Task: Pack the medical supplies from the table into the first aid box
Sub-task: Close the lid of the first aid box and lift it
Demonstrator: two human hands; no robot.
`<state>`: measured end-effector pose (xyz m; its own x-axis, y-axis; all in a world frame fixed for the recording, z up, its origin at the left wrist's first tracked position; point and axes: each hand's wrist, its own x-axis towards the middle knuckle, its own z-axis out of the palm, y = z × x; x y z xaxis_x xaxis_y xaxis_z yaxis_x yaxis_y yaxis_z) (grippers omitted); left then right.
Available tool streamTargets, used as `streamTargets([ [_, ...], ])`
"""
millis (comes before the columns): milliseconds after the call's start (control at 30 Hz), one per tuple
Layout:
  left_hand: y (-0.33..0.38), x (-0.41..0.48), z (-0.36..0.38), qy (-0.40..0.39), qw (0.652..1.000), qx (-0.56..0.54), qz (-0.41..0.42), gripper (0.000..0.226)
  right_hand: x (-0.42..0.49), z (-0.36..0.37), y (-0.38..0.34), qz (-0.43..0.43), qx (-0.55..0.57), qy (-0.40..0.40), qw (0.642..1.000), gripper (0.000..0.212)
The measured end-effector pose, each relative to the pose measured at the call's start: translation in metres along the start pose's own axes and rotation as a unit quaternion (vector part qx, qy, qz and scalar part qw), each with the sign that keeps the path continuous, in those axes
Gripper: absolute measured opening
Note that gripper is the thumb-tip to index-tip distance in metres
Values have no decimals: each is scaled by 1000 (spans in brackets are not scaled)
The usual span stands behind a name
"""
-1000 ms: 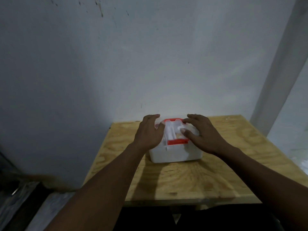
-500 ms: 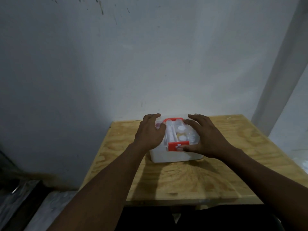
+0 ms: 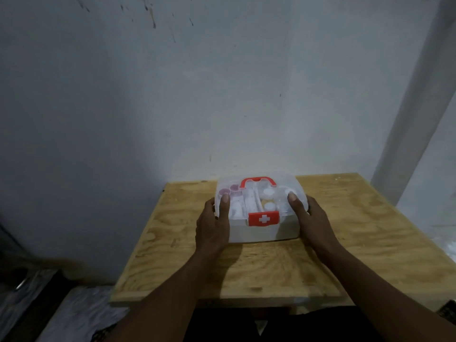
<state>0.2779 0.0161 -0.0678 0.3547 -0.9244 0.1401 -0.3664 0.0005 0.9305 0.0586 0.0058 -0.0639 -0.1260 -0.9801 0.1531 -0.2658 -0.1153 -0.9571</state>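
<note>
A white first aid box (image 3: 261, 232) with a clear lid, a red handle (image 3: 257, 181) and a red latch bearing a white cross (image 3: 263, 218) sits on the wooden table (image 3: 345, 230). The lid is down; small bottles and round containers show through it. My left hand (image 3: 213, 224) grips the box's left side with the thumb on the lid. My right hand (image 3: 309, 218) grips the right side, thumb also on the lid.
The table stands against a pale wall (image 3: 222, 95). A pale vertical column (image 3: 417, 107) rises at the right. Dark clutter and cloth (image 3: 49, 304) lie on the floor to the left of the table.
Both hands have slid from the top of the lid down to the box's two sides. The red latch now lies flat against the front, showing its cross.
</note>
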Motion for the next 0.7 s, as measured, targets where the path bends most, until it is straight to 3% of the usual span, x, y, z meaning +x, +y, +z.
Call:
streamTargets([
  [100,6,0,0,5,1000,3,4,90,-1,0,-7,-14,27,12,999,51],
  [167,13,1,1,0,1000,2,11,78,2,-2,-8,-25,27,16,999,50],
  [467,38,44,32,-56,997,-43,27,67,56,-16,-18,-75,-5,54,996,34],
  [700,30,85,59,-80,996,-25,22,57,103,-18,-5,-61,-23,44,997,30],
])
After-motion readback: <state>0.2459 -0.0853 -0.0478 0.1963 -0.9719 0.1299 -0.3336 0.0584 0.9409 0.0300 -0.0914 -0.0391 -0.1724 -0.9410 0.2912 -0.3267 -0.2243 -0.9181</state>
